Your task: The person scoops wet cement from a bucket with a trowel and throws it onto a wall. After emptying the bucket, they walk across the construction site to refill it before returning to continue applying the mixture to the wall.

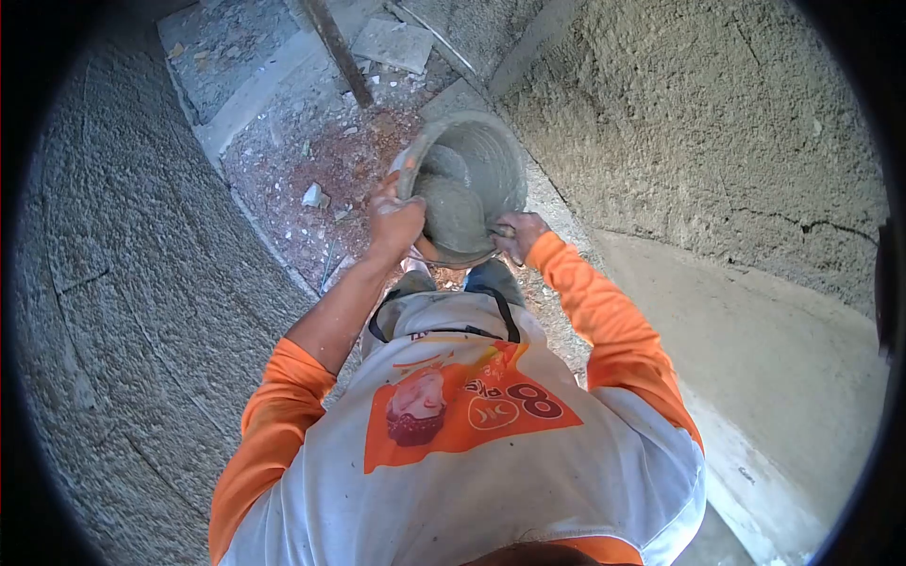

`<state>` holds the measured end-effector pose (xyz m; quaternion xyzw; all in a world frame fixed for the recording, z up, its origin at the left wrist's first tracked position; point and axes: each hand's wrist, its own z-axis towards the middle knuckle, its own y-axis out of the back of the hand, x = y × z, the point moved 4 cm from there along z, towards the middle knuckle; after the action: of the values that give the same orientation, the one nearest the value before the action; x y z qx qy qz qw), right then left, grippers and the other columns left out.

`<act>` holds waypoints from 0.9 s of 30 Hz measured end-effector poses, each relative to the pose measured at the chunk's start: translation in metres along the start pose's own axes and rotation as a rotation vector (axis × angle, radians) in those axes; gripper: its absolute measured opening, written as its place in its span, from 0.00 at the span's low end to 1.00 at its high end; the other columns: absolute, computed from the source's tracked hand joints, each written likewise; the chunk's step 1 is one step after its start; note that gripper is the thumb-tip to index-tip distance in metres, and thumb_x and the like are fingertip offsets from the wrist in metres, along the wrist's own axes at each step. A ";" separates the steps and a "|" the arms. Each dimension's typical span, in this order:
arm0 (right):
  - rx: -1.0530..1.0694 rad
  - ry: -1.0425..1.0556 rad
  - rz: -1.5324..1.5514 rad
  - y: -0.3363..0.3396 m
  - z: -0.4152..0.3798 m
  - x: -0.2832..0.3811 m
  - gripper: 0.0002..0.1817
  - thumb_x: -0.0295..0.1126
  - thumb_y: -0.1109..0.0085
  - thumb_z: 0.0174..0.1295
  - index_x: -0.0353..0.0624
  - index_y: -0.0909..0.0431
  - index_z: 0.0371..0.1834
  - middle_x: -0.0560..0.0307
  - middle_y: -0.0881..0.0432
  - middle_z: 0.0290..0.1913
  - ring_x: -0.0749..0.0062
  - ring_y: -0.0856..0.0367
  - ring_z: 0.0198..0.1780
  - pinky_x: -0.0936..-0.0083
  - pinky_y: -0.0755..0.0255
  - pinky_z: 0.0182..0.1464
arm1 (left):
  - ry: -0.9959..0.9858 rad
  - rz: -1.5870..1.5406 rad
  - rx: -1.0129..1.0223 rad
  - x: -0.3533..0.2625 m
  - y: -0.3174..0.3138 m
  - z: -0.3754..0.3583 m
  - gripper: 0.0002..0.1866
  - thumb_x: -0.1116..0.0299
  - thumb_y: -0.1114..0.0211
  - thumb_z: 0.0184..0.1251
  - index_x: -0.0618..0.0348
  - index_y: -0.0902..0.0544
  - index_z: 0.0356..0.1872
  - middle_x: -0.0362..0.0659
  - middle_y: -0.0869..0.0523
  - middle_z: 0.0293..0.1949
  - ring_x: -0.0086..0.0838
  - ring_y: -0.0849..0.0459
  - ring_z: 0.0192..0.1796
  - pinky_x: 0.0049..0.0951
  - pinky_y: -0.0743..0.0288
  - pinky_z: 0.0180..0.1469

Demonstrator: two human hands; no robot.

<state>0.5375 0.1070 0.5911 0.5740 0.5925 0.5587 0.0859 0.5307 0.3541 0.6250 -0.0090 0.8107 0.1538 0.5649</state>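
In the head view, the left hand is clasping a bucket by its rim, between and just ahead of both hands; what the right hand is gripping, I cannot tell. The wet-looking grey mix is probably making it heavy, the rim offering firm hold.

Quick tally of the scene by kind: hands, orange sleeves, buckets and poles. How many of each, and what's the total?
Hands: 2, the left hand and right hand
Orange sleeves: 2, the left sleeve and right sleeve
Buckets: 1, the mortar-coated bucket
Poles: 1, the pole
Total: 6
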 end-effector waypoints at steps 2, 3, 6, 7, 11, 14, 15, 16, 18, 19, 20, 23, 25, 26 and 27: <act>-0.128 -0.029 -0.004 0.025 -0.018 0.019 0.16 0.41 0.39 0.50 0.46 0.26 0.39 0.49 0.21 0.40 0.54 0.22 0.42 0.63 0.27 0.43 | 0.085 -0.194 0.015 -0.008 0.005 -0.007 0.19 0.75 0.43 0.49 0.66 0.23 0.46 0.49 0.21 0.42 0.32 0.23 0.46 0.28 0.31 0.50; -0.134 -0.090 -0.039 0.030 -0.021 0.021 0.16 0.42 0.40 0.50 0.46 0.27 0.38 0.50 0.22 0.40 0.53 0.22 0.42 0.62 0.27 0.42 | 0.205 -0.204 0.004 -0.011 0.007 -0.011 0.18 0.75 0.43 0.50 0.65 0.23 0.45 0.46 0.21 0.39 0.29 0.23 0.41 0.27 0.30 0.45; -0.261 -0.249 -0.261 0.019 -0.016 0.010 0.15 0.41 0.39 0.49 0.44 0.25 0.36 0.48 0.22 0.35 0.51 0.22 0.39 0.61 0.27 0.41 | 0.291 -0.267 0.051 -0.014 0.000 -0.021 0.14 0.71 0.41 0.53 0.65 0.23 0.41 0.41 0.22 0.32 0.25 0.25 0.34 0.27 0.31 0.37; -0.215 -0.318 -0.234 0.017 -0.014 0.006 0.16 0.42 0.40 0.50 0.44 0.25 0.36 0.48 0.22 0.36 0.51 0.22 0.39 0.60 0.27 0.41 | 0.311 -0.194 0.031 -0.013 -0.002 -0.022 0.15 0.68 0.41 0.53 0.65 0.23 0.41 0.41 0.22 0.33 0.26 0.25 0.35 0.28 0.30 0.38; -0.213 -0.398 -0.273 0.045 -0.031 0.017 0.16 0.44 0.41 0.51 0.44 0.25 0.36 0.48 0.22 0.36 0.51 0.22 0.40 0.60 0.27 0.40 | 0.348 -0.023 0.002 -0.004 -0.005 -0.023 0.17 0.66 0.41 0.52 0.65 0.24 0.42 0.41 0.22 0.34 0.27 0.26 0.35 0.29 0.31 0.38; -0.138 -0.357 -0.168 0.101 -0.043 0.039 0.19 0.46 0.41 0.52 0.45 0.24 0.40 0.48 0.21 0.40 0.53 0.21 0.41 0.61 0.26 0.40 | 0.280 -0.230 -0.071 0.023 -0.014 -0.021 0.14 0.71 0.41 0.50 0.64 0.25 0.41 0.40 0.25 0.30 0.25 0.28 0.32 0.27 0.32 0.34; -0.085 -0.249 -0.008 0.116 -0.045 0.039 0.18 0.45 0.40 0.52 0.45 0.24 0.40 0.48 0.21 0.39 0.56 0.20 0.40 0.64 0.26 0.40 | 0.275 -0.310 -0.132 0.029 -0.014 -0.020 0.13 0.75 0.42 0.50 0.63 0.25 0.39 0.39 0.26 0.28 0.23 0.29 0.30 0.26 0.33 0.32; -0.030 -0.138 0.153 0.132 -0.046 0.040 0.18 0.45 0.40 0.52 0.45 0.23 0.40 0.48 0.21 0.38 0.58 0.20 0.39 0.66 0.26 0.39 | 0.274 -0.313 -0.138 0.034 -0.016 -0.020 0.13 0.75 0.42 0.50 0.63 0.25 0.39 0.39 0.26 0.28 0.23 0.29 0.30 0.26 0.33 0.32; 0.061 -0.118 0.221 0.174 -0.044 0.026 0.15 0.41 0.40 0.54 0.43 0.21 0.39 0.49 0.20 0.34 0.65 0.21 0.35 0.72 0.26 0.38 | 0.286 -0.256 -0.168 0.033 -0.021 -0.023 0.12 0.79 0.43 0.48 0.62 0.26 0.37 0.37 0.29 0.26 0.21 0.31 0.28 0.24 0.36 0.28; 0.192 -0.186 0.455 0.188 -0.043 0.007 0.13 0.39 0.42 0.56 0.43 0.22 0.40 0.52 0.21 0.32 0.68 0.23 0.33 0.74 0.26 0.36 | 0.317 -0.298 -0.162 0.038 -0.025 -0.025 0.12 0.78 0.43 0.48 0.63 0.27 0.37 0.37 0.29 0.26 0.22 0.31 0.27 0.25 0.35 0.28; 0.324 -0.252 0.688 0.204 -0.040 -0.012 0.12 0.36 0.44 0.57 0.42 0.22 0.40 0.54 0.22 0.31 0.71 0.24 0.31 0.76 0.26 0.35 | 0.314 -0.302 -0.177 0.032 -0.032 -0.027 0.12 0.78 0.43 0.48 0.63 0.27 0.37 0.37 0.29 0.26 0.22 0.31 0.27 0.25 0.35 0.28; -0.073 -0.420 0.544 0.283 -0.041 -0.099 0.12 0.37 0.45 0.58 0.42 0.21 0.40 0.57 0.23 0.29 0.75 0.27 0.29 0.78 0.30 0.30 | 0.360 -0.326 -0.302 0.030 -0.045 -0.039 0.14 0.78 0.43 0.48 0.63 0.28 0.39 0.37 0.28 0.27 0.22 0.30 0.27 0.24 0.35 0.28; -0.685 -0.314 0.381 0.338 -0.069 -0.145 0.13 0.40 0.45 0.60 0.41 0.20 0.32 0.63 0.27 0.20 0.78 0.32 0.22 0.79 0.35 0.24 | 0.397 -0.277 -0.344 0.045 -0.054 -0.041 0.14 0.78 0.43 0.48 0.64 0.28 0.39 0.38 0.28 0.27 0.23 0.30 0.26 0.24 0.35 0.27; -0.928 -0.264 0.251 0.367 -0.088 -0.146 0.14 0.41 0.45 0.61 0.41 0.20 0.29 0.66 0.28 0.17 0.80 0.34 0.19 0.80 0.38 0.22 | 0.427 -0.231 -0.361 0.046 -0.063 -0.044 0.14 0.78 0.43 0.47 0.64 0.27 0.39 0.38 0.28 0.27 0.23 0.30 0.25 0.25 0.35 0.26; -0.922 -0.247 0.239 0.379 -0.100 -0.135 0.14 0.41 0.45 0.61 0.41 0.20 0.29 0.66 0.28 0.17 0.80 0.34 0.19 0.80 0.38 0.22 | 0.428 -0.249 -0.371 0.040 -0.076 -0.046 0.14 0.78 0.43 0.47 0.64 0.27 0.39 0.38 0.28 0.27 0.23 0.30 0.25 0.25 0.35 0.26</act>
<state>0.7292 -0.1616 0.8425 0.6022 0.1989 0.6963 0.3361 0.4890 0.2760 0.5847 -0.2433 0.8620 0.2233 0.3846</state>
